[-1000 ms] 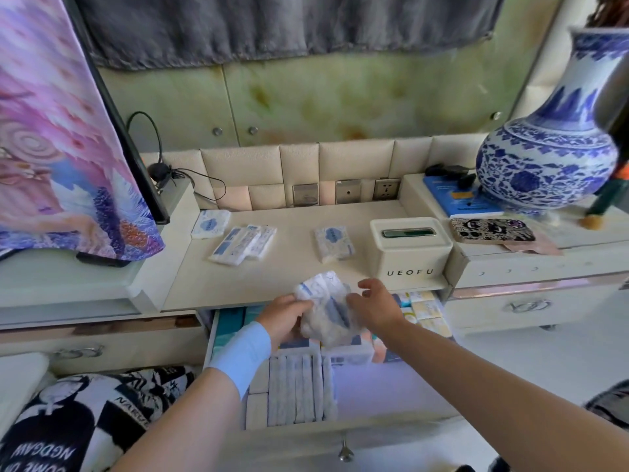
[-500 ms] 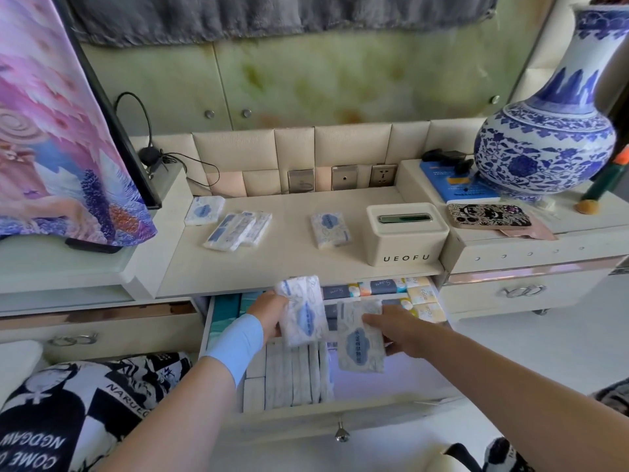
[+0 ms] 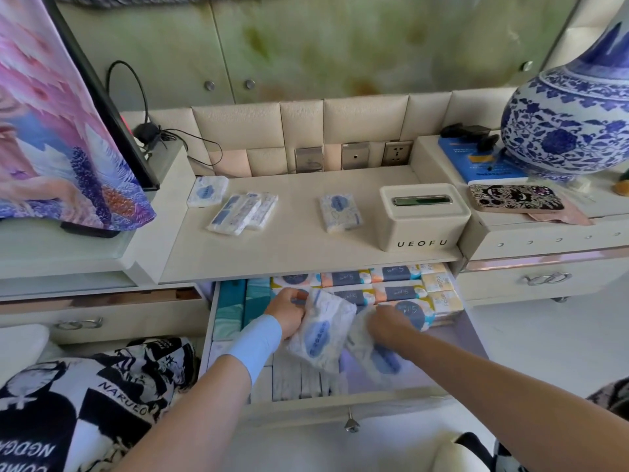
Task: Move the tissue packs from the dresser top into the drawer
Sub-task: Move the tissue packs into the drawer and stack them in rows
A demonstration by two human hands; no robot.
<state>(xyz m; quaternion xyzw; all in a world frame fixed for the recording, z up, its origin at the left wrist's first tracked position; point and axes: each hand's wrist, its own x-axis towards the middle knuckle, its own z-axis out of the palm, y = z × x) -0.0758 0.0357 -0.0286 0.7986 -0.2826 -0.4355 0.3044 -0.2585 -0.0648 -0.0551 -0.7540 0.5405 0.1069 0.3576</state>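
The soft plastic tissue packs [image 3: 235, 214] are white with blue cloud-shaped labels. The rounded porcelain vase [image 3: 565, 131] carries blue floral scrolls on white. The rectangular plastic tissue box [image 3: 422, 216] is cream with black lettering. The draped printed cloth [image 3: 51, 131] swirls pink, purple and blue.

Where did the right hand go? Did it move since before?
Yes. The right hand was up by the tissue box; now it is lower, inside the open drawer, holding a tissue pack.

Bright, even daylight; wide-angle bending at edges, slight motion blur.
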